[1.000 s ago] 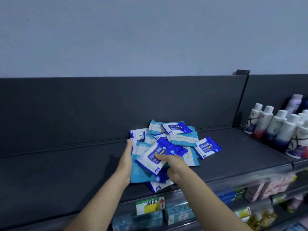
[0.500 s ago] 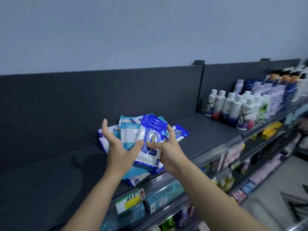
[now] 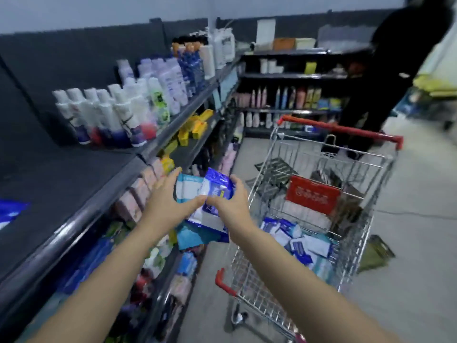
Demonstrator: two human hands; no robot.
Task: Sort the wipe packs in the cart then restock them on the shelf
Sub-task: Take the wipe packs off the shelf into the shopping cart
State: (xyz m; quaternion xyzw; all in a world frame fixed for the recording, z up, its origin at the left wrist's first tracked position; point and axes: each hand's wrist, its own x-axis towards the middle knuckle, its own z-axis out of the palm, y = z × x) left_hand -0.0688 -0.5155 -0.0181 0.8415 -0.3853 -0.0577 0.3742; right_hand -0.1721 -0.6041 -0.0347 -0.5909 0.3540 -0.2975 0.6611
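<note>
Several wipe packs (image 3: 214,192) between shelf (image 3: 81,216), cart (image 3: 346,131)

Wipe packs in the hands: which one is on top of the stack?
The dark blue pack, held by the right hand. The light teal packs lie behind and beneath it.

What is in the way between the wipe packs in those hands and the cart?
Nothing visible blocks them. The left hand and right hand hold the wipe packs in open air beside the cart; only its wire side wall lies between, and its top is open.
</note>
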